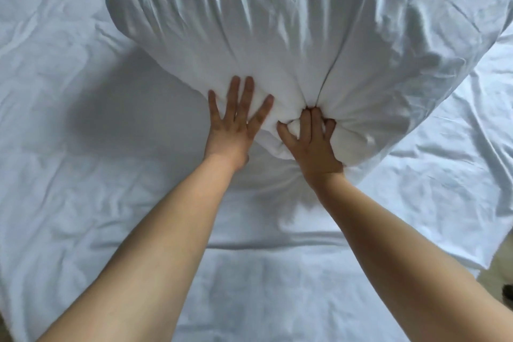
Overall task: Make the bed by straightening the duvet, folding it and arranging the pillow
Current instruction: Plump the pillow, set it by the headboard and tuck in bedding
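A big white pillow [277,25] is held up over the bed, filling the upper middle of the head view. My right hand [311,141] grips a bunched fold of the pillow's near edge, fingers curled into the cloth. My left hand [236,122] presses flat against the same edge just to the left, fingers straight and spread. Under both arms lies the white duvet [83,175], spread out and creased, with a fold line running across near the bottom.
The bed's right edge [488,253] shows at the lower right, with a strip of beige floor [499,272] and a small dark object [508,290] beyond it. White bedding covers everything else in view.
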Motion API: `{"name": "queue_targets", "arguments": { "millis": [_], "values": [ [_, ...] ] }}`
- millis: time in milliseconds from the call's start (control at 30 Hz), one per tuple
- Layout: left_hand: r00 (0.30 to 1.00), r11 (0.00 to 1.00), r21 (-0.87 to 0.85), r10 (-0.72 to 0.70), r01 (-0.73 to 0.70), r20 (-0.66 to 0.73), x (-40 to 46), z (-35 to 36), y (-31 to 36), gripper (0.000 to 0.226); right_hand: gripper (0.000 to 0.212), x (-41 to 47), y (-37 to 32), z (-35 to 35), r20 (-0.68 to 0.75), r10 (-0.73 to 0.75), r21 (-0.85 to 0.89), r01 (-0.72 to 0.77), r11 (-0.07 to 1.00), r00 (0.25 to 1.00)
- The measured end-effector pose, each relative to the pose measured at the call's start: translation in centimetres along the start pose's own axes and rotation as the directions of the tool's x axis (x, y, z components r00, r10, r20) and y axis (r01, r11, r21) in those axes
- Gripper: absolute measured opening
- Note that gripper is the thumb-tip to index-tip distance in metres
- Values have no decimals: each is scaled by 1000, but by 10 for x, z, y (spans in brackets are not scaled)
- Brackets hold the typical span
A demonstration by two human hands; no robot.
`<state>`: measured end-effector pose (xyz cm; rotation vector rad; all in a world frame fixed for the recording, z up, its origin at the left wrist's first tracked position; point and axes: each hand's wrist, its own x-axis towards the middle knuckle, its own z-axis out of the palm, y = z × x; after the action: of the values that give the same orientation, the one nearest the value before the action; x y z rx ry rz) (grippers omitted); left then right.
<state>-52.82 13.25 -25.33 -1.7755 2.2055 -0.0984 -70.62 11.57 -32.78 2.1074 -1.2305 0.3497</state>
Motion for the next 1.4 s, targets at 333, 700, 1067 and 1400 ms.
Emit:
{"name": "queue_targets", "arguments": {
  "millis": [333, 700, 1067, 1400],
  "values": [
    [990, 999, 21, 29, -32, 142, -48, -29, 8, 111, 25, 57, 9, -69, 506, 5, 211, -129, 969, 863],
    [996, 995, -101, -6, 15, 89, -126, -88, -8, 109, 22, 73, 26, -192, 420, 96, 53, -129, 990, 902],
    [993, 1000, -7, 24, -23, 114, -168, -119, -20, 100, 42, 6, 9, -247, 640, -37, 238, -152, 959, 768],
    [974, 999, -43, 10, -1, 226, -203, -113, -47, 87, 44, 19, -1, -269, 601, 25, 266, -230, 936, 799]
  ]
}}
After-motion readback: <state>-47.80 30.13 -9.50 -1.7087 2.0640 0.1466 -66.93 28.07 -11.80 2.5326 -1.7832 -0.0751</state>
